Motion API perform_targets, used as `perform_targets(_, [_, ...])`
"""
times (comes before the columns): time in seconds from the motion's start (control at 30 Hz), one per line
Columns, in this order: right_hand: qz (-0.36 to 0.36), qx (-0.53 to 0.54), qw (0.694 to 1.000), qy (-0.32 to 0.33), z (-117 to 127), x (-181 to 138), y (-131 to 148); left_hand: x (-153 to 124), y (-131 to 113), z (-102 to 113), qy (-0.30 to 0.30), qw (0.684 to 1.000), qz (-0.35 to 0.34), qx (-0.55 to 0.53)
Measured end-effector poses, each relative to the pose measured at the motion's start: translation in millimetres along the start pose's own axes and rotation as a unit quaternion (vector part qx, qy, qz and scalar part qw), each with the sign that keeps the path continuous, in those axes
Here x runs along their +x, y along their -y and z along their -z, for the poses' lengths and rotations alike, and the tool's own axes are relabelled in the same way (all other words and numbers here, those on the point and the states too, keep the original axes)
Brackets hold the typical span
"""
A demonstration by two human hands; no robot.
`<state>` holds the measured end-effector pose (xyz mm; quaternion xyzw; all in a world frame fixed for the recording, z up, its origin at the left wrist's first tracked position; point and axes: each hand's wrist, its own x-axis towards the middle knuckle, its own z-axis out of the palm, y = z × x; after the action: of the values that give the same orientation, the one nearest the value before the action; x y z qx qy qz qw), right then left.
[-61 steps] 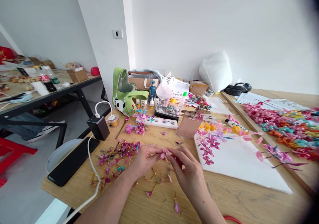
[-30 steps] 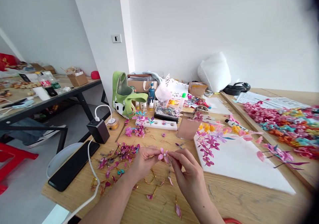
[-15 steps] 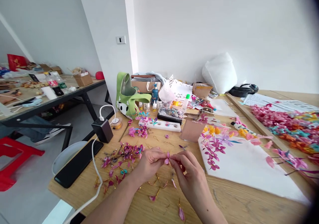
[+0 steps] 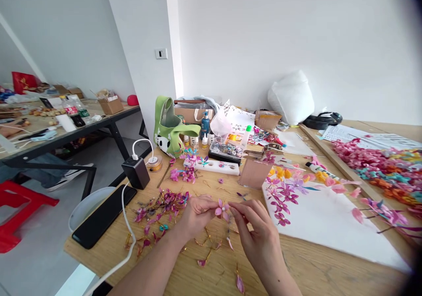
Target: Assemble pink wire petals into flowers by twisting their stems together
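Observation:
Both hands meet over the wooden table (image 4: 306, 269) near its front. My left hand (image 4: 194, 214) pinches a small pink flower (image 4: 220, 209) with a pearl centre, fingers curled round its stem. My right hand (image 4: 255, 232) is closed too, its fingertips touching the same flower from the right. Loose pink petals on gold wire (image 4: 236, 282) lie under and in front of the hands. A heap of magenta and teal wire flowers (image 4: 158, 206) lies just left of my left hand.
A white sheet (image 4: 326, 221) with pink flowers lies to the right, with a board of coloured flowers (image 4: 382, 168) beyond it. A black phone (image 4: 102, 217), charger (image 4: 136, 173) and white cable sit left. A green bag (image 4: 169, 127), bottles and boxes crowd the back. Another table stands far left.
The view has shifted slightly to the left and back. Both hands stay together on the flower, turning it a little; the pearl centre now faces up.

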<state>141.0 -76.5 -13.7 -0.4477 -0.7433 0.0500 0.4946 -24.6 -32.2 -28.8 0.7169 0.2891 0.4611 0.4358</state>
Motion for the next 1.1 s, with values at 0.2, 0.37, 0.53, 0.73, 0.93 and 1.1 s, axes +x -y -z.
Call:
perform_targets(0.2, [-0.028, 0.021, 0.998, -0.056, 2.3, -0.7, 0.0, -5.4, 5.8, 4.0, -0.008, 0.984, 0.106, -0.143])
perform_targets(0.37, [-0.021, 0.041, 0.998, -0.039, 0.9, 1.5, 5.2, -5.9, 5.6, 2.4, -0.001, 0.976, 0.115, -0.186])
perform_targets(0.53, [-0.068, 0.097, 0.993, -0.025, 0.9, 2.3, 5.3, -3.9, -0.8, 1.8, 0.010, 0.977, 0.095, -0.189])
perform_targets(0.73, [-0.259, 0.231, 0.938, 0.020, 0.7, 3.4, 3.3, -3.0, -3.5, 4.3, 0.027, 0.984, 0.078, -0.155])
perform_targets(0.93, [-0.332, 0.347, 0.872, 0.098, 3.6, 10.0, 10.4, -3.1, -5.8, 5.5, 0.067, 0.991, 0.054, -0.099])
perform_targets(1.1, [-0.341, 0.420, 0.830, 0.137, 1.3, 6.5, 9.5, -3.4, -9.8, 4.4, 0.130, 0.982, 0.065, -0.117])
